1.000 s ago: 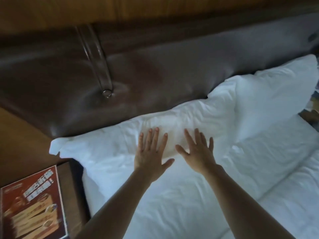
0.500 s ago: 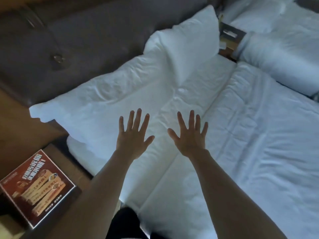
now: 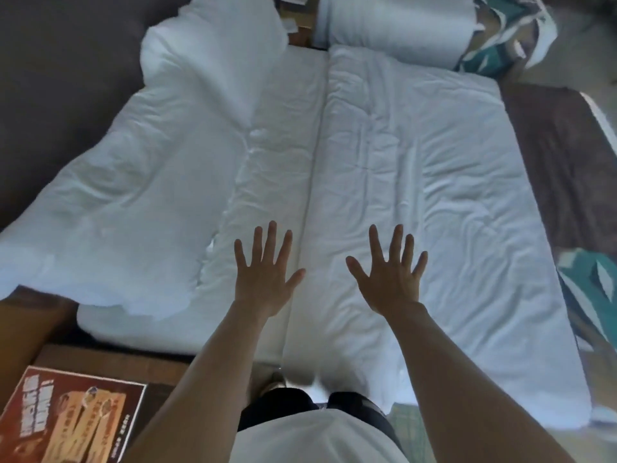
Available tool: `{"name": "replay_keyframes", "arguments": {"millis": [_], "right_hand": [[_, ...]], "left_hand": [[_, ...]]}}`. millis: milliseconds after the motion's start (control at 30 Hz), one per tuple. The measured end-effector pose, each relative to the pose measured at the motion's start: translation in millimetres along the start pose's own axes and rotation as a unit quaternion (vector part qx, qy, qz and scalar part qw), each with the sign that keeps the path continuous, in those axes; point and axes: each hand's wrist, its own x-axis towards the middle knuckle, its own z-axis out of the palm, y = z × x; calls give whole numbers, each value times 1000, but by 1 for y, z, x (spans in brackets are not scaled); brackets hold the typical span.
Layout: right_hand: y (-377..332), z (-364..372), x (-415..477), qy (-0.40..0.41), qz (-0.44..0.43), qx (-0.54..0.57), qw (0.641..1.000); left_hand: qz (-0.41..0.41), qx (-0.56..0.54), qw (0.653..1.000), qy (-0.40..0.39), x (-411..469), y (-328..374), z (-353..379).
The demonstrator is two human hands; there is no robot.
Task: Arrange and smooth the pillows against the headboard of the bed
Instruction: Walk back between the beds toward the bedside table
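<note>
Two white pillows lie along the dark brown headboard [image 3: 60, 88] on the left. The near pillow [image 3: 110, 208] is flat and wrinkled; the far pillow [image 3: 207, 51] overlaps its end and leans on the headboard. My left hand [image 3: 263, 275] hovers with fingers spread over the white sheet beside the near pillow, not touching it. My right hand [image 3: 390, 275] is spread the same way over the folded white duvet [image 3: 450, 195]. Both hands hold nothing.
A wooden bedside table [image 3: 110, 365] at the lower left carries a red printed card [image 3: 66, 419]. A second bed's rolled white bedding [image 3: 394, 25] lies at the top. A teal patterned cloth [image 3: 591, 295] and a brown bed runner [image 3: 561, 155] are on the right.
Both hands have lifted off the near pillow and drawn back over the sheet and duvet. The view has swung right and down, showing more of the bed.
</note>
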Motion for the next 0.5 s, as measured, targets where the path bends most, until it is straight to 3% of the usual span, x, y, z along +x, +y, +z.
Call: {"name": "replay_keyframes", "arguments": {"millis": [233,500], "right_hand": [[0,27,-80,10,139,43,989],[7,59,-168,-22,248,95,964]], "left_hand": [[135,55,989,2,-16,-6,0],[273,56,960,-16,-43,44,15]]}}
